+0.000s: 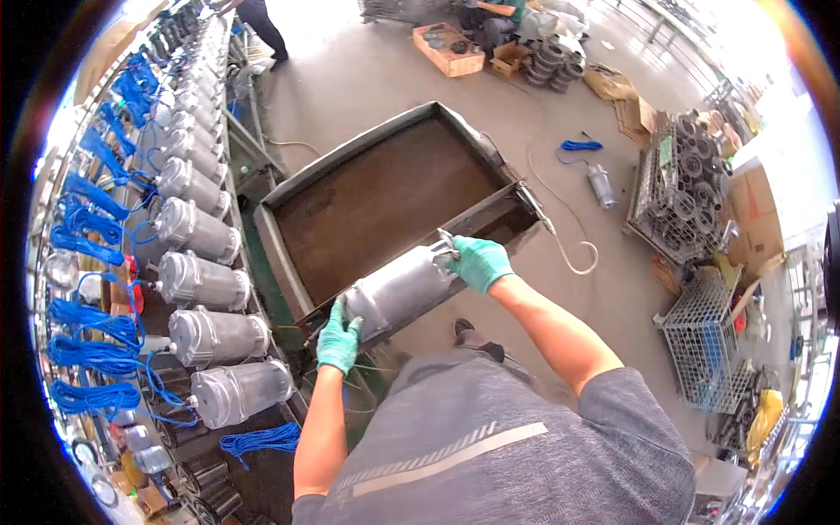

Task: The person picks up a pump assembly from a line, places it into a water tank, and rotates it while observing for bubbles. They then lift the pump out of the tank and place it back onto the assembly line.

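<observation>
I saw dull, matt metal on the cylindrical motor housing (398, 290), which lay along the near edge of the rectangular tank (376, 201), itself metal-rimmed with a rough, matt bottom. The gloves (483, 263) beside that edge looked soft and matt to me. Left of the tank, the cable coils (92, 352) had a smooth plastic sheen; right of it, the carton (754, 210) was matt cardboard.
</observation>
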Available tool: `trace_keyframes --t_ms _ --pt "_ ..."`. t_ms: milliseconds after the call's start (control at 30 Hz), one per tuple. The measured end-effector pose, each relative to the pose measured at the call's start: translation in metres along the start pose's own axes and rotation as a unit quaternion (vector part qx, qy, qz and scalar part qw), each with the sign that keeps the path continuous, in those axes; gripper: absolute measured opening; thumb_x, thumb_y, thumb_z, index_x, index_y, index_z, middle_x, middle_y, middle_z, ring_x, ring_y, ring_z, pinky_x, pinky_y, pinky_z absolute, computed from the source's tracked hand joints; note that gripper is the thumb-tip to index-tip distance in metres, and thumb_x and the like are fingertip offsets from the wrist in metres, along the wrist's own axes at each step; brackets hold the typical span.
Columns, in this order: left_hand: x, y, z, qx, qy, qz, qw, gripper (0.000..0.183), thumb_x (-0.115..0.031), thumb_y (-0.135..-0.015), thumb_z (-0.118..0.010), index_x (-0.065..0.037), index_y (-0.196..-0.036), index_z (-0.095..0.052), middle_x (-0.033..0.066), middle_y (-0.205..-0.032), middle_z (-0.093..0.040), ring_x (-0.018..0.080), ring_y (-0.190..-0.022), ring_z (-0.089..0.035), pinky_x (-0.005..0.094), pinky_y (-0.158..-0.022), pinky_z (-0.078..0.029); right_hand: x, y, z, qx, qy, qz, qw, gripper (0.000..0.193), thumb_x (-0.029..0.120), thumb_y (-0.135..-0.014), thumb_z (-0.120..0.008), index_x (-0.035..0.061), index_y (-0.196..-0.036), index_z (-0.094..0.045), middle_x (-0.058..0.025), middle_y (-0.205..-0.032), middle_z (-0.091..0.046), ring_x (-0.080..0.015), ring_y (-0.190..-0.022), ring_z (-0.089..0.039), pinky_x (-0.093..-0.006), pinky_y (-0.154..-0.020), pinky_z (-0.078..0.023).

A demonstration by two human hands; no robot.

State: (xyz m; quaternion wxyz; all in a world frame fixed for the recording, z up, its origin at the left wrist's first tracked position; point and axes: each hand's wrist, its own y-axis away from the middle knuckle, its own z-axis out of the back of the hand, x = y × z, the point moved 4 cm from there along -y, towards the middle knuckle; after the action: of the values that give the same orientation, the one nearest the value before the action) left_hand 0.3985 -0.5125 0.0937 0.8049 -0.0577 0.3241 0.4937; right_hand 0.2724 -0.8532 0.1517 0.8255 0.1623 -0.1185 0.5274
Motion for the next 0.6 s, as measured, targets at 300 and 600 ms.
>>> trace_keyframes --t_ms 300,600 --pt "-0.005 0.006 0.009 0.011 0.022 0.021 0.999 0.071 -0.026 -0.096 -0.07 -0.025 -0.159 -0.036 0.0303 -0.126 -0.065 0.046 -0.114 -0.065 0.05 -0.096 -0.051 -0.2 0.012 0.003 -0.21 -0.071 -0.189 0.957 0.06 0.032 -0.086 -0.075 0.0009 -0.133 -0.055 -0.0256 -0.129 -0.062 -0.0412 -0.117 -0.063 -0.046 -0.101 -0.051" --pt "-0.015 0.006 0.01 0.02 0.069 0.042 0.997 0.069 -0.016 -0.096 -0.069 -0.017 -0.158 -0.038 0.0247 -0.138 -0.062 0.0363 -0.124 -0.062 0.0418 -0.105 -0.048 -0.258 -0.074 -0.017 -0.088 -0.177 -0.335 0.921 0.065 0.03 -0.09 -0.069 -0.001 -0.138 -0.038 -0.0362 -0.119 -0.065 -0.0467 -0.112 -0.066 -0.0492 -0.097 -0.053"
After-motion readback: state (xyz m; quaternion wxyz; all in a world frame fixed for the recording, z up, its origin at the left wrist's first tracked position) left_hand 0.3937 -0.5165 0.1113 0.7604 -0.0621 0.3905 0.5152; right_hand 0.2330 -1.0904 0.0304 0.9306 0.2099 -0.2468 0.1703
